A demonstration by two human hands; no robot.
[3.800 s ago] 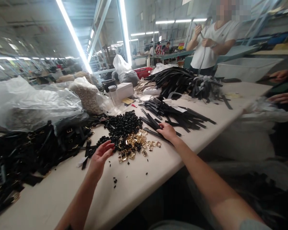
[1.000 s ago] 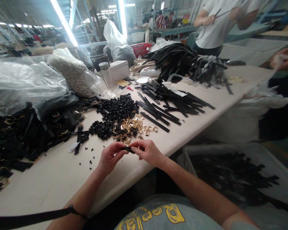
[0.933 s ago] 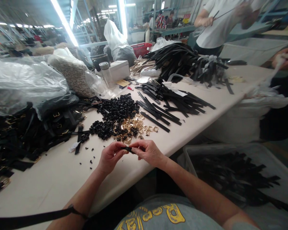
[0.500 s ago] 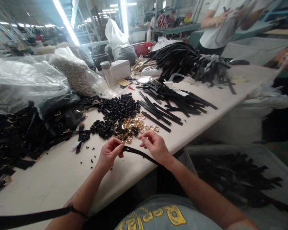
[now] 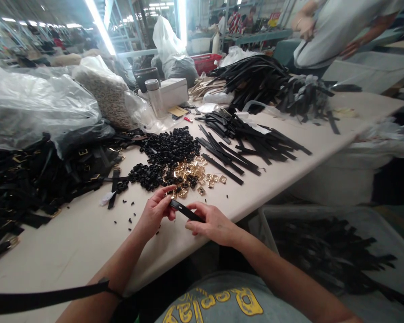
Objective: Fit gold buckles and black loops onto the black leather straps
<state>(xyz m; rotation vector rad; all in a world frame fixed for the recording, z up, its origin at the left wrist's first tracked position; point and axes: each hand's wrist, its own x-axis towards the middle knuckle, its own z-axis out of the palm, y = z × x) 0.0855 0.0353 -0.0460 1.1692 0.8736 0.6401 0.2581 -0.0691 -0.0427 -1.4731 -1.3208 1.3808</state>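
A black strap (image 5: 185,211) with a slot punched near its end is stretched between my hands, over the near edge of the table. My left hand (image 5: 156,213) pinches its tip between thumb and finger. Farther along, my right hand (image 5: 212,223) is closed around the strap and hides the rest of it. Just beyond my fingers lie gold buckles (image 5: 188,172) in a loose heap. Black loops (image 5: 170,146) are piled behind and to the left of them. Tiny black bits (image 5: 130,220) are scattered left of my left hand.
Black straps (image 5: 222,166) lie to the right, with a bigger bundle (image 5: 256,78) behind. Buckled straps (image 5: 54,179) are heaped at left under plastic (image 5: 47,98). A clear bottle (image 5: 154,96) stands at the back. A bin of black pieces (image 5: 269,224) sits below, right. A co-worker (image 5: 340,36) stands far right.
My right hand has come down and closed on the strap, where before its fingers were raised above it. The view has shifted slightly. The co-worker's hands have moved apart.
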